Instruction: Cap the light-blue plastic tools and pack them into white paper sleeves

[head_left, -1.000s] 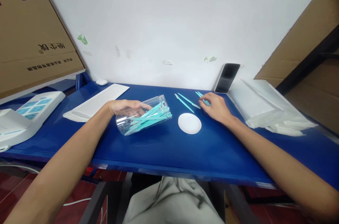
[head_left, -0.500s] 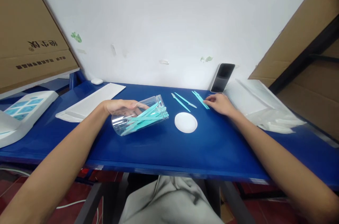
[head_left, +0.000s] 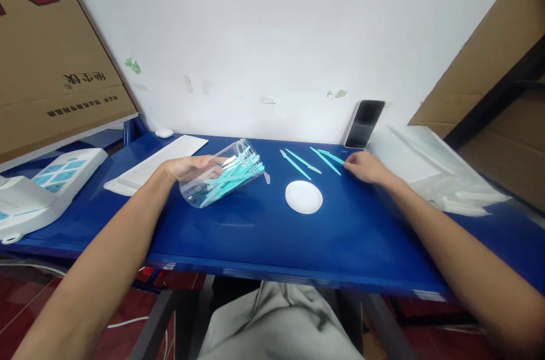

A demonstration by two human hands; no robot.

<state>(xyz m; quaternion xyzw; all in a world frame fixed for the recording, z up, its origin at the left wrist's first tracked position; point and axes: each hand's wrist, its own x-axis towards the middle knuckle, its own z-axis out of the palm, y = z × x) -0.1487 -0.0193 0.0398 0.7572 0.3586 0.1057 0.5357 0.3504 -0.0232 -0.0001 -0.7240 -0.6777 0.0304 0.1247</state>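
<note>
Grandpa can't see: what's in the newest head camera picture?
The left hand holds a tilted clear jar of turquoise sticks at a blue table; the right hand pinches another stick near a phone. A white disc lies between the hands.

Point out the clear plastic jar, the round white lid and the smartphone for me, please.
Clear plastic jar [head_left: 194,190]: head view, on its side wall near the base.
Round white lid [head_left: 304,197]: head view, middle of its face.
Smartphone [head_left: 365,123]: head view, on its dark screen.

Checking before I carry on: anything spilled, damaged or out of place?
A blade tip looks out of line, jutting past the mouth of the clear jar in the left hand, beyond the teal sticks inside.
</note>
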